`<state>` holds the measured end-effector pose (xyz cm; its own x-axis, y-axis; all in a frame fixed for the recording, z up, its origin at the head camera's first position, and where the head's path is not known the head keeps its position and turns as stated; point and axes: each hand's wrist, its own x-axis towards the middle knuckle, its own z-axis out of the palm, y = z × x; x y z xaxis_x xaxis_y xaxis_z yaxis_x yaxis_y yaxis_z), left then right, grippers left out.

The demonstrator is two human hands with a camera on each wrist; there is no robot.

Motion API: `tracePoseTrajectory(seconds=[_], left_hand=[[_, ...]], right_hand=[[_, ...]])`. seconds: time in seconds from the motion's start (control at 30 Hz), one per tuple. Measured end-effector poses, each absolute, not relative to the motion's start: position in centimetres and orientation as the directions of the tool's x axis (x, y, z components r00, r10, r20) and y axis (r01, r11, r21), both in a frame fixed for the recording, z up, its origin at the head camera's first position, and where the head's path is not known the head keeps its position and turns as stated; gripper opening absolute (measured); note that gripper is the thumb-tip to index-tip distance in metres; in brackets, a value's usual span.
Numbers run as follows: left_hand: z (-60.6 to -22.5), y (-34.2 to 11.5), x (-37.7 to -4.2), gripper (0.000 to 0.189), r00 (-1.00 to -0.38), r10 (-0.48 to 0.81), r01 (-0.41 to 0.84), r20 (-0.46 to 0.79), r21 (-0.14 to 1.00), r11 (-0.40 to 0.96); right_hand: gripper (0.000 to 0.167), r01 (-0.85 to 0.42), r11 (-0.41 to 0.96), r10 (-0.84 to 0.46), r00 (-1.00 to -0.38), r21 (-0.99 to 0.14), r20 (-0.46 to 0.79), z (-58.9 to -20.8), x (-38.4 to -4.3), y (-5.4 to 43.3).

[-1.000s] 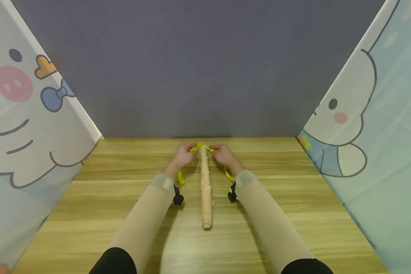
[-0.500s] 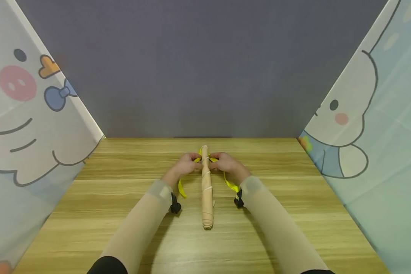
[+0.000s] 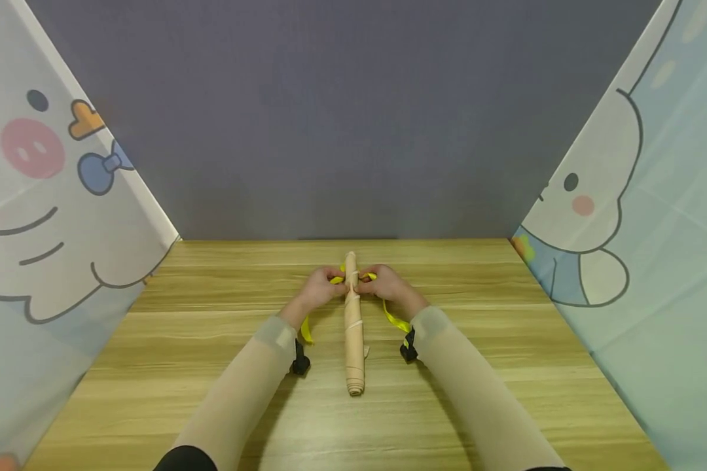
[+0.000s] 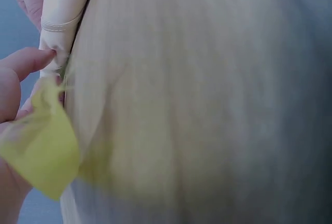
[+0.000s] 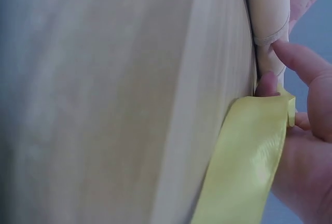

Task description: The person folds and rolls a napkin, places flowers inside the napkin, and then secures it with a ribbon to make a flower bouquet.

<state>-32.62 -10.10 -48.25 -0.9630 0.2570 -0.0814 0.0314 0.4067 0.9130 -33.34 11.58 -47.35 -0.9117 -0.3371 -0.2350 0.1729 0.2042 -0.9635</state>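
Observation:
A long beige roll of sheet material point(image 3: 355, 347), with seam-like edges spiralling round it, lies lengthwise away from me on the table. My left hand point(image 3: 321, 288) is at the left of its far part and holds one side of a yellow ribbon point(image 4: 49, 151); the thumb presses into the roll. Opposite it, my right hand point(image 3: 387, 282) holds the other side of the ribbon point(image 5: 249, 151), its thumb also pressing the roll. A bit of ribbon shows beside the roll's far end. Loose tails hang beneath both wrists. How the ribbon passes at the roll is hidden.
The wood-grain table point(image 3: 182, 366) ends at a dark grey upright panel point(image 3: 347, 118) behind the roll. Cartoon-printed cloths point(image 3: 671, 261) stand along the left and right sides. Small black wrist-worn devices point(image 3: 299, 362) hang under the forearms.
Both hands have come nearer along the roll and closed in on its sides, bringing the ribbon down from its far end. Over the last half second they have barely moved.

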Motion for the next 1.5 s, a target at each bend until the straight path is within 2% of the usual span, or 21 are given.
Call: tracePoseTrajectory(seconds=[0.23,0.57,0.73,0.87,0.97,1.1,1.27,1.5], left_hand=[[-48.4,-9.9,-32.5,0.033,-0.971,0.223,0.032,-0.081,0.887,0.461],[-48.1,-9.7,-32.2,0.012,-0.967,0.253,0.109,-0.019,0.868,0.484],[-47.7,-9.9,-31.9,0.020,-0.948,0.311,0.092,-0.064,0.882,0.462],[-47.4,-10.7,-31.2,0.046,-0.911,0.393,0.051,-0.124,0.912,0.406],[-47.3,-11.4,-30.6,0.066,-0.875,0.465,0.077,-0.132,0.911,0.405],[-47.7,-11.6,-30.2,0.075,-0.856,0.506,0.133,-0.108,0.900,0.416],[-47.9,-11.4,-29.9,0.072,-0.875,0.477,0.145,-0.078,0.899,0.413],[-47.8,-11.3,-29.6,0.052,-0.886,0.460,0.156,-0.059,0.896,0.415]], right_hand=[[0.022,0.053,0.347,-0.347,-0.920,-0.936,-0.181,-47.5,-33.7,11.7],[0.008,-0.065,0.428,-0.398,-0.909,-0.901,-0.123,-47.5,-33.6,11.6],[0.016,-0.063,0.420,-0.432,-0.891,-0.905,-0.139,-47.2,-33.5,11.8],[0.032,-0.076,0.450,-0.466,-0.870,-0.890,-0.162,-46.8,-32.8,12.7],[0.048,-0.012,0.396,-0.512,-0.833,-0.918,-0.210,-46.5,-31.8,13.2],[0.062,0.105,0.298,-0.539,-0.802,-0.949,-0.258,-46.7,-30.8,13.2],[0.056,0.069,0.324,-0.495,-0.838,-0.944,-0.230,-47.0,-30.2,13.1],[0.036,-0.047,0.428,-0.480,-0.858,-0.902,-0.183,-46.7,-30.0,13.2]])
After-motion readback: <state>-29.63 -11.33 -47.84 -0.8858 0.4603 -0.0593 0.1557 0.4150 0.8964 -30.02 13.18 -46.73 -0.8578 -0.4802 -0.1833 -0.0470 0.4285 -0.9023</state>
